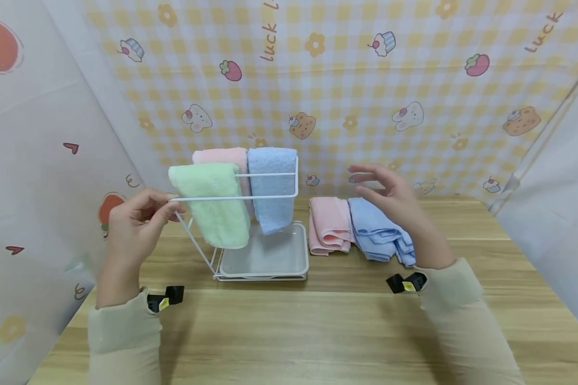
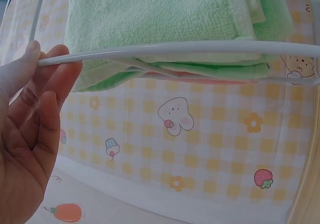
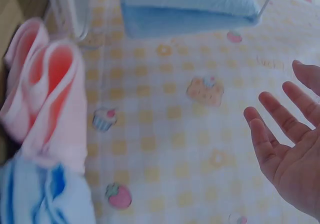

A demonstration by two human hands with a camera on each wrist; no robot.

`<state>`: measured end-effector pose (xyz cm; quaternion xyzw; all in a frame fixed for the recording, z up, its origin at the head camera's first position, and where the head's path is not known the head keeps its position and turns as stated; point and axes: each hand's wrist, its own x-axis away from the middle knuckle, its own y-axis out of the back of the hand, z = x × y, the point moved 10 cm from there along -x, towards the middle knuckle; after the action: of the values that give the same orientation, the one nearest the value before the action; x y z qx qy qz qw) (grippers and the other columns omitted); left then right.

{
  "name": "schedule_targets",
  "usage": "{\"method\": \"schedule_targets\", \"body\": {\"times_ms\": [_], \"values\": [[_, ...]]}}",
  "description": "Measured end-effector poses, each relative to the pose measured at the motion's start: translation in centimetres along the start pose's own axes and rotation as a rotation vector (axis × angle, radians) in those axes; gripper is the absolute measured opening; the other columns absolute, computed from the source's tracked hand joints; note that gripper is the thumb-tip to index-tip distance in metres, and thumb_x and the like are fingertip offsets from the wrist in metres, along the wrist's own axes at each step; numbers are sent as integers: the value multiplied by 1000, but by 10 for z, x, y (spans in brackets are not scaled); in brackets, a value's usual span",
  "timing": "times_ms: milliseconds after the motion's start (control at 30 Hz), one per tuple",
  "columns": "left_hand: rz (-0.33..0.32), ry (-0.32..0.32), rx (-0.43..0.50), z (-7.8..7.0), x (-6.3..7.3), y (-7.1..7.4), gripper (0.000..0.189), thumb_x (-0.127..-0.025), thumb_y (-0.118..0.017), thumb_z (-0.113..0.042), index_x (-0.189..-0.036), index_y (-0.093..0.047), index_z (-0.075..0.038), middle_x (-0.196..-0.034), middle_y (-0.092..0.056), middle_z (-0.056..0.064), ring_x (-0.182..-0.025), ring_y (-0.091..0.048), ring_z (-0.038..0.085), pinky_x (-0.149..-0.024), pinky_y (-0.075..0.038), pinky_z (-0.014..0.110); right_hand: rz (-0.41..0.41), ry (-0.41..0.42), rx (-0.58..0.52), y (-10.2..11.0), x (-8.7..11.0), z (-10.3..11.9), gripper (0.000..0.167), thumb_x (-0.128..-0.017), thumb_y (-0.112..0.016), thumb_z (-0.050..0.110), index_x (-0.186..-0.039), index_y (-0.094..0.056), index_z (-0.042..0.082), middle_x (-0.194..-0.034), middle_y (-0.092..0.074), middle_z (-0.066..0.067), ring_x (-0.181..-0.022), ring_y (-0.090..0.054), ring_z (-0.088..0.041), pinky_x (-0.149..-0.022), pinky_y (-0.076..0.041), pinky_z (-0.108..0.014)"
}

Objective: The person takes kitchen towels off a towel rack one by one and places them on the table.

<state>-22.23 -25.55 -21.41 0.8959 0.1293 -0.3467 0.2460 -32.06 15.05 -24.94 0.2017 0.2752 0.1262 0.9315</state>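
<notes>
My left hand (image 1: 137,222) pinches the front left corner of a white wire towel rack (image 1: 270,197) between thumb and fingers; the left wrist view shows the same pinch on the white bar (image 2: 200,48). Over the rack's bars hang a green towel (image 1: 214,208) in front, a pink towel (image 1: 221,155) behind it and a blue towel (image 1: 272,187) to the right. My right hand (image 1: 390,195) is raised in the air with its fingers spread loosely, holding nothing. Below it lie a folded pink towel (image 1: 329,222) and a folded blue towel (image 1: 378,230).
A shallow grey tray (image 1: 265,256) sits in the rack's base on the wooden table (image 1: 289,326). A yellow checked cloth (image 1: 337,96) with printed figures hangs close behind the rack. White printed sheets (image 1: 38,160) stand at the sides.
</notes>
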Motion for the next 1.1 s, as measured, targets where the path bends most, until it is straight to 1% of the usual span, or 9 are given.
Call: {"method": "schedule_targets", "body": {"times_ms": [133, 200, 300, 400, 567, 667, 800, 933, 1100], "values": [[-1, -3, -1, -1, -1, 0, 6, -88, -67, 11, -92, -69, 8, -81, -69, -22, -65, -64, -2, -64, -54, 7, 1, 69, -43, -15, -13, 24, 39, -95, -62, 1, -134, -59, 5, -135, -61, -13, -113, -60, -16, -87, -54, -15], [0, -7, 0, -1, -1, -1, 6, -88, -67, 11, -92, -69, 8, -81, -69, -22, -64, -64, -2, -63, -54, 8, 7, 100, -66, -23, -18, 35, 39, -94, -63, 0, -133, -60, 5, -135, -62, -14, -113, -61, -13, -84, -55, -18], [-6, -14, 12, -1, -1, -1, 5, -87, -67, 12, -91, -68, 10, -80, -70, -22, -64, -64, -1, -62, -54, 8, 25, 150, -83, -34, -24, 55, 39, -93, -65, 1, -132, -61, 4, -134, -62, -13, -113, -62, -12, -87, -57, -22], [-11, -21, 40, 0, 0, 0, 3, -87, -67, 13, -90, -66, 13, -79, -71, -19, -63, -65, 0, -61, -54, 8, 59, 204, -110, -46, -30, 77, 39, -93, -65, 0, -132, -60, 2, -135, -62, -13, -114, -62, -17, -90, -60, -29], [-10, -46, 72, 0, 0, -1, 3, -86, -66, 14, -89, -65, 15, -79, -71, -16, -64, -66, 0, -60, -54, 9, 117, 273, -107, -66, -43, 107, 38, -93, -66, 1, -131, -60, 1, -135, -62, -12, -114, -61, -28, -91, -59, -33], [-13, -54, 71, 0, 0, 0, 4, -85, -66, 16, -89, -66, 14, -79, -71, -17, -63, -66, 0, -58, -53, 8, 174, 289, -94, -81, -54, 122, 37, -94, -67, 4, -131, -60, 2, -134, -62, -13, -114, -61, -29, -90, -59, -33], [-13, -64, 48, -1, 0, 1, 4, -85, -67, 15, -89, -66, 14, -79, -70, -20, -63, -64, -2, -57, -51, 7, 253, 290, -30, -102, -69, 134, 38, -94, -68, 12, -132, -61, 6, -133, -63, -10, -113, -61, -25, -91, -58, -32], [-18, -58, 61, 0, 0, 1, 5, -85, -67, 16, -89, -67, 13, -79, -70, -18, -63, -65, -3, -58, -52, 7, 323, 258, 19, -121, -82, 138, 41, -94, -69, 17, -134, -61, 10, -135, -62, -5, -113, -60, -20, -93, -56, -32], [-9, -68, 60, -1, 1, 0, 4, -86, -67, 14, -89, -66, 14, -79, -70, -19, -64, -65, -3, -57, -52, 7, 413, 251, 54, -144, -93, 142, 45, -95, -68, 20, -137, -58, 12, -137, -61, -3, -112, -60, -16, -90, -57, -27]]}}
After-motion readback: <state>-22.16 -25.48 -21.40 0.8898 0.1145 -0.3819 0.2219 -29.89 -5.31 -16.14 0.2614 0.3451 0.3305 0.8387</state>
